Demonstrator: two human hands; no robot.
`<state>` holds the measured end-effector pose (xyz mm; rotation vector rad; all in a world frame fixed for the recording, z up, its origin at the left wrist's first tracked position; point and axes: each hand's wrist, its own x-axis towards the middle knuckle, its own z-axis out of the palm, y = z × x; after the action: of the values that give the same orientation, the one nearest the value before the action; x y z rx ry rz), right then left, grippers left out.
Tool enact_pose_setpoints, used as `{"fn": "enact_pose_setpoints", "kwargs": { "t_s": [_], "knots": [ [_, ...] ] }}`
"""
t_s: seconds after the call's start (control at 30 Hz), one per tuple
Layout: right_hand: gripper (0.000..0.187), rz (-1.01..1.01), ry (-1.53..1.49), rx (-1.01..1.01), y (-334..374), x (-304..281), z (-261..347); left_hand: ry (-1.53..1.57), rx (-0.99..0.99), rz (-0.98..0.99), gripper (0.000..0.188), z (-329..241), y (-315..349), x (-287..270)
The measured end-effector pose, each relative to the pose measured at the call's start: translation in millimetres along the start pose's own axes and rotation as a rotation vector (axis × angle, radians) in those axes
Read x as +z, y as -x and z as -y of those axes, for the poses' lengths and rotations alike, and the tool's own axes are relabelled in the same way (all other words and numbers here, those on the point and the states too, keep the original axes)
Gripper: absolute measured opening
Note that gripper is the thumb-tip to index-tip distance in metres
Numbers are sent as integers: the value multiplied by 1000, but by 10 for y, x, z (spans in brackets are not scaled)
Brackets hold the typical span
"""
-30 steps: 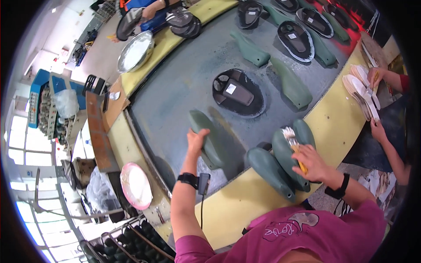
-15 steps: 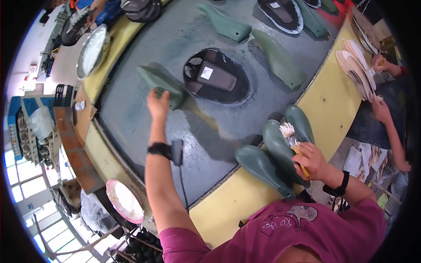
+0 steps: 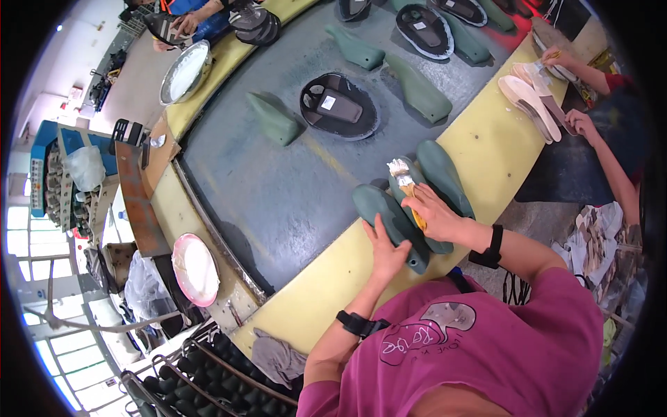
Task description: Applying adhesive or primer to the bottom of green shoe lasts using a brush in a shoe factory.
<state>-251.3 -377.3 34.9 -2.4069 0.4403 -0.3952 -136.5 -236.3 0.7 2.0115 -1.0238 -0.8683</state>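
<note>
Several dark green shoe lasts lie side by side on the yellow table edge in front of me. My right hand is closed round the orange-yellow handle of a paintbrush, its bristles coated white, above the middle last. At the leftmost last, my left hand lies along the near side with thumb and forefinger spread; it appears to touch the last without gripping it. Further right rests another last. On the grey surface beyond, a single green last lies beside a black shoe upper, sole side up with a white label.
A pink-rimmed bowl of white paste stands at the left, a metal bowl of white paste at the far left. More lasts and uppers lie further back. Co-workers' hands handle insoles at right; another person's hands hold a shoe.
My left hand has let go of the lone last on the grey surface and come back to the leftmost near last. The brush stays in my right hand. The view has shifted.
</note>
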Motion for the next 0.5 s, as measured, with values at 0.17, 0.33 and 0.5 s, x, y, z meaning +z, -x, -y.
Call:
{"fn": "enact_pose_setpoints", "kwargs": {
  "t_s": [0.17,0.33,0.5],
  "knots": [
    [43,24,-9,-102,270,-3,-78,679,-211,251,82,72,119,-452],
    [19,-171,-76,-252,171,-186,-64,-118,-124,-166,68,306,14,-292],
    [6,-289,-311,-101,-64,-565,108,557,-215,-29,60,107,-64,-422]
  ]
}}
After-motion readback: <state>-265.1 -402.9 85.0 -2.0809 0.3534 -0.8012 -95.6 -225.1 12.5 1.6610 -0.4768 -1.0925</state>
